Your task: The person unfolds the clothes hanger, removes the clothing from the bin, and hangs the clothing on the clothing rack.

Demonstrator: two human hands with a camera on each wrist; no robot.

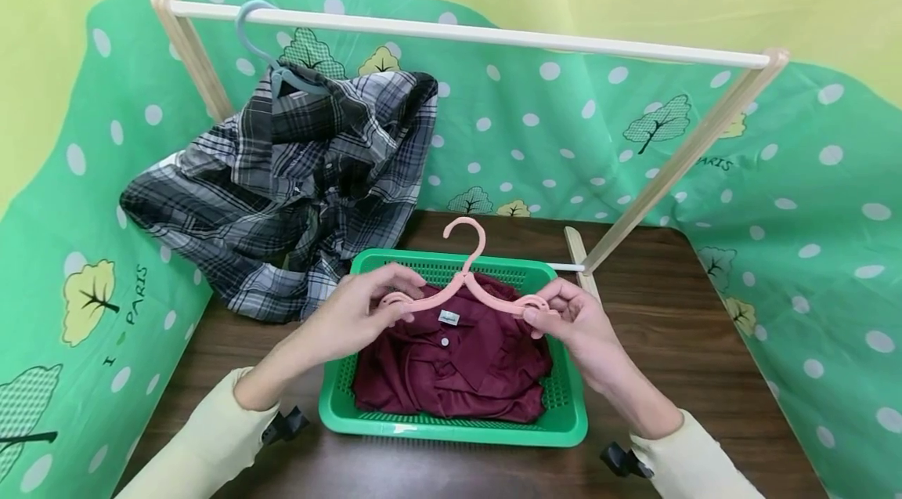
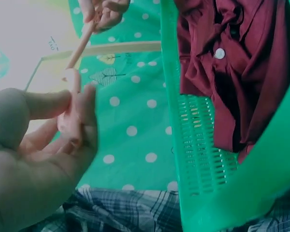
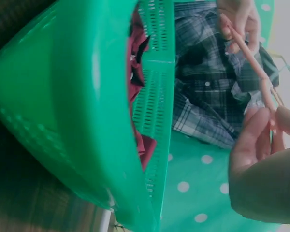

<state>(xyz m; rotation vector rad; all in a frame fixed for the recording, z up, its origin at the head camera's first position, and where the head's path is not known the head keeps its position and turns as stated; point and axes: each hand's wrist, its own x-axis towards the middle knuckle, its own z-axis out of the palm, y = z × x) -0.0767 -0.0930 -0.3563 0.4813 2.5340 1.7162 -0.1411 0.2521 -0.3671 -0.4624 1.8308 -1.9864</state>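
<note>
Both hands hold a pink clothes hanger [image 1: 463,281] level, its hook pointing up and away. My left hand [image 1: 365,309] pinches the left end between thumb and fingers; my right hand [image 1: 574,324] pinches the right end. Below the hanger, a dark red shirt [image 1: 451,374] lies bunched in a green plastic basket [image 1: 451,435], its white label and a button facing up. In the left wrist view the left thumb and fingers [image 2: 77,111] close around the hanger end. The right wrist view has the right fingers [image 3: 256,130] on the other end.
A grey plaid shirt [image 1: 303,146] hangs on a blue hanger [image 1: 248,33] at the left of the rack's white bar [image 1: 479,34]. The rack's wooden leg [image 1: 683,158] slants down at the right. Green dotted cloth [image 1: 810,248] walls the brown table [image 1: 676,327].
</note>
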